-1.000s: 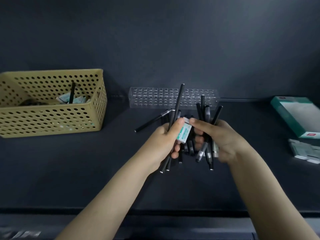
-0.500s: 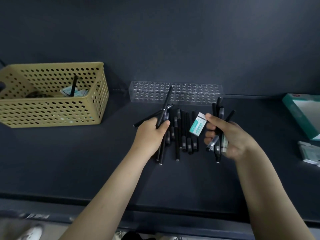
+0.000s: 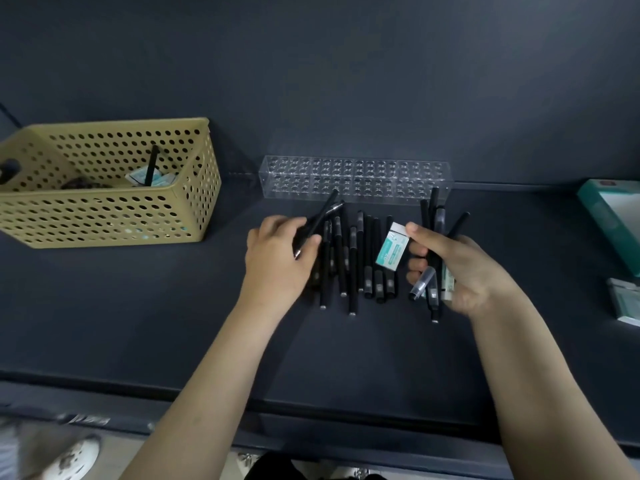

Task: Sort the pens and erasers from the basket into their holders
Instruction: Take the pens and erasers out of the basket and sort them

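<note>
On the far left of the dark table (image 3: 138, 306) sits a tan perforated basket (image 3: 104, 216), and inside it one black pen (image 3: 151, 166) leans upright against the back wall above a few wrapped erasers (image 3: 154, 178) lying on the bottom. Right of the basket and nearer the viewer, the left hand (image 3: 277, 258) lies knuckles up with its fingers curled round a couple of slanted pens (image 3: 322, 216), whose far ends angle up and to the right, close to the front of the clear holder (image 3: 356, 181). That holder, a long transparent block with rows of round holes, stands along the back of the table against the dark wall. Just before it, between the two hands, a row of loose pens (image 3: 360, 258) lies flat on the table, roughly parallel and pointing away from the viewer, some under the left hand's fingers. Beside them on the right, a white-and-teal eraser (image 3: 393, 249) is pinched at its upper corner by the fingertips of the right hand (image 3: 460, 271), tilted and raised off the table. This hand also clasps a pen bundle (image 3: 434, 233) in its curled fingers, the pens poking out above and below the fist, with another pale eraser tucked in among them. Well apart, at the right edge, lies a green box (image 3: 609, 216), with a small stack of erasers (image 3: 627, 301) just nearer the viewer.
</note>
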The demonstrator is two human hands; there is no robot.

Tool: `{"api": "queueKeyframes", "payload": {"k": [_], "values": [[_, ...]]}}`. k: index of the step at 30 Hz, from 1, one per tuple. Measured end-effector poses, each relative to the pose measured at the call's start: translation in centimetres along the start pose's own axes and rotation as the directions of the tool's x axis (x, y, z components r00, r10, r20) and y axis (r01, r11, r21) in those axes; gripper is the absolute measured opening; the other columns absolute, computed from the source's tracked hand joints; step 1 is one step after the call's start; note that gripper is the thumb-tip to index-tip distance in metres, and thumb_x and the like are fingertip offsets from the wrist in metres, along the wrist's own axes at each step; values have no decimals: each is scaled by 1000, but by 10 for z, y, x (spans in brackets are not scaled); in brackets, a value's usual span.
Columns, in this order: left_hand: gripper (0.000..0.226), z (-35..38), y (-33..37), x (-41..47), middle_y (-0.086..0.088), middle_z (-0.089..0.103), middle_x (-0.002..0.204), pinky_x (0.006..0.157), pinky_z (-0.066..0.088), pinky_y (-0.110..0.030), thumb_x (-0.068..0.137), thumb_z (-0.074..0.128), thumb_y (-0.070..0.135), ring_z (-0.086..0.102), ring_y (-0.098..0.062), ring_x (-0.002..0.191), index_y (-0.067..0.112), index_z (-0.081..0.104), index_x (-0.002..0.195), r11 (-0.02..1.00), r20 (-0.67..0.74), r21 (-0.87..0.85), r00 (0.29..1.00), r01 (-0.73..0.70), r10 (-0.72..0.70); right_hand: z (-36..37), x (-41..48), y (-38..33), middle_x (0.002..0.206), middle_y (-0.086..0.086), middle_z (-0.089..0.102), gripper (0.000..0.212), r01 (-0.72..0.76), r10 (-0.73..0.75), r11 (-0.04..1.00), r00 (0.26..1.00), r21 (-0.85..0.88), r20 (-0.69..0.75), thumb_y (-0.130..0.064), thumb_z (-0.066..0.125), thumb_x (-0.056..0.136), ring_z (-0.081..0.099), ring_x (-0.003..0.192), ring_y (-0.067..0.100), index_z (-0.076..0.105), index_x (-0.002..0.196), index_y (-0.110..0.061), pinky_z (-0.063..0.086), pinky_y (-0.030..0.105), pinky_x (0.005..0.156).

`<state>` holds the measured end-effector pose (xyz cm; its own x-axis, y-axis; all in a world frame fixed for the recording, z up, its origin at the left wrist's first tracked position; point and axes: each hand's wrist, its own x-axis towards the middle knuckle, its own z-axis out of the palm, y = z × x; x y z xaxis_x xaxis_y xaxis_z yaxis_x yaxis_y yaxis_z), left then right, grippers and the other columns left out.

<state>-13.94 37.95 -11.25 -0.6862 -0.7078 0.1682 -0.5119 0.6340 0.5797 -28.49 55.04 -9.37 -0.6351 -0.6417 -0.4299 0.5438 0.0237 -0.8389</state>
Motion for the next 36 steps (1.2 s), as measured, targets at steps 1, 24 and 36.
{"api": "queueKeyframes", "payload": {"k": [1,24,36], "values": [[38,-2,-5,3,0,51,133,104,27,-29,96,52,35,39,-25,125,19,58,130,999,-2,32,1000,-20,20,0,0,0,61,-3,45,24,-2,2,1000,1000,-4,-2,-23,71,84,42,49,10,54,97,-10,44,24,44],[24,-22,1,-15,11,62,101,75,39,-2,92,61,25,58,-2,90,21,65,116,920,71,-361,980,-149,187,8,-12,0,60,-4,52,22,54,-69,988,993,-147,-99,-27,74,81,49,51,11,59,86,-12,46,29,57],[20,23,119,-37,3,69,96,84,55,-29,89,65,16,66,-10,88,23,63,107,708,413,-694,878,130,243,-44,-75,-20,59,-4,46,17,207,-213,977,964,-51,-157,-27,68,86,46,47,10,62,86,-10,44,24,50]]}}
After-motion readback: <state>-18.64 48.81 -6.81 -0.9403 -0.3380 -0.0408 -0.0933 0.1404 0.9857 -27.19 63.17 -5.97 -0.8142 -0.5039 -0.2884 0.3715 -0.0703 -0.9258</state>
